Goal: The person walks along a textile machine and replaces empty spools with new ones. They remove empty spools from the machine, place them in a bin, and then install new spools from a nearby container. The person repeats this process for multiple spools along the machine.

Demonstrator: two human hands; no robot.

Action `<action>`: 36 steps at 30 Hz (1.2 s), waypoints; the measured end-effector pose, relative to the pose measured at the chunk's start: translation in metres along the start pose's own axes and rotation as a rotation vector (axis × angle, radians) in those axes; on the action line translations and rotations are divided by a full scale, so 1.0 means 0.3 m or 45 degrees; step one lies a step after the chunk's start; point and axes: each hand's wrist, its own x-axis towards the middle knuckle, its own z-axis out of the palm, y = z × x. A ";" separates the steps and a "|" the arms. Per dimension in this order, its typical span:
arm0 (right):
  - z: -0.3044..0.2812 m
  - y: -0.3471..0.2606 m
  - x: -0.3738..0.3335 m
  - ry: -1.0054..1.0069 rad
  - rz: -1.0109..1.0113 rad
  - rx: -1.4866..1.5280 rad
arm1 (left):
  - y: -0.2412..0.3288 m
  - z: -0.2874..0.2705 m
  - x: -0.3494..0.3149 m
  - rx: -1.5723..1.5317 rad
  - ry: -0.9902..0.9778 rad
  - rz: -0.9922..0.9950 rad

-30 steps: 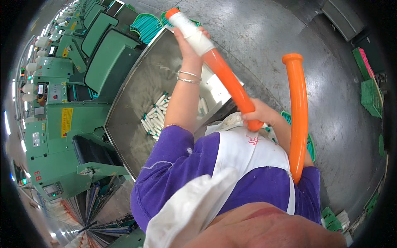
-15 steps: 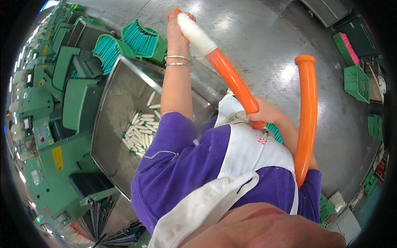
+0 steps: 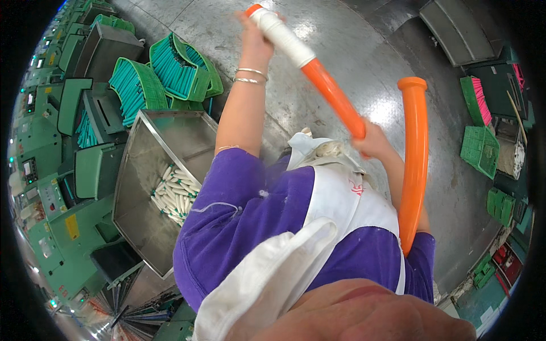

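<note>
A long orange tube (image 3: 333, 94) stretches slantwise in front of my body, with white fibre (image 3: 282, 37) wound round its far part. My right hand (image 3: 372, 140) grips its near end. At the far end, my left hand (image 3: 256, 38) is against the tube beside the white winding, its fingers smeared by motion. Two bangles circle the left wrist. A second, bare orange tube (image 3: 415, 153) with a flared end stands almost upright, its lower end tucked in at my right arm and hidden there.
On my left is a metal bin (image 3: 129, 196) with many white-wound bobbins (image 3: 175, 193) in it. Green baskets (image 3: 196, 85) of teal tubes stand beyond it, and green machines (image 3: 42, 187) line the far left. Another green basket (image 3: 479, 149) and pink tubes (image 3: 481, 101) are at the right.
The tube has shifted slightly outward and right, with my right hand moving away from my body. My left hand, clearly wrapped round the end before, is now blurred. The view has shifted too.
</note>
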 end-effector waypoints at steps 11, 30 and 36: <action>-0.400 0.051 0.463 0.073 -0.037 -0.191 | 0.136 0.106 0.589 0.375 0.387 0.298; -0.593 -0.602 1.512 -0.651 -0.333 0.008 | 0.411 -0.104 1.174 -0.031 0.246 0.499; -0.645 -0.876 1.916 -1.422 0.036 0.651 | 0.741 -0.229 1.627 -0.355 0.240 0.786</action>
